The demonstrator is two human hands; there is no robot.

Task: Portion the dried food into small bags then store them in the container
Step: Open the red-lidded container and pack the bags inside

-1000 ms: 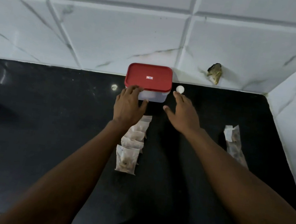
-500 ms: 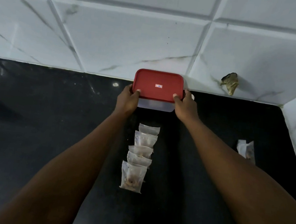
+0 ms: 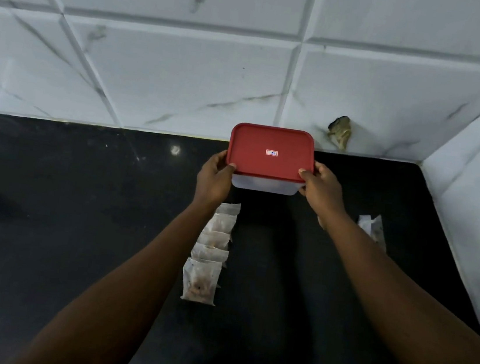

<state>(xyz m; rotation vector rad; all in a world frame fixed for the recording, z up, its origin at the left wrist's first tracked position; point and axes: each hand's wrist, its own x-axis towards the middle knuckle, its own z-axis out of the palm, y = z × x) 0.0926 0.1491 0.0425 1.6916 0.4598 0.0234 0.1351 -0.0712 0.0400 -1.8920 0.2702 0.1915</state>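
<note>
Head view, looking down: the black stone desk (image 3: 45,217) runs to a white marble-tiled wall (image 3: 154,79). Near the wall is the rectangular clear plastic container with a red lid (image 3: 270,152). Its long axis runs left to right along the wall, with the lid facing up and shut. The left hand (image 3: 213,178) and right hand (image 3: 323,189) each grip one short end, fingers (image 3: 220,158) curled round the sides and thumbs on the lid's near corners. I cannot tell whether it rests on the desk or is just lifted.

Portioning looks finished. A row of five small filled clear bags (image 3: 211,251) lies overlapping, running from the person toward the container. One more clear bag (image 3: 374,230) lies well apart on the right. Storing seems not yet begun: the lid must come off, the bags go in, and the lid go back on.
</note>
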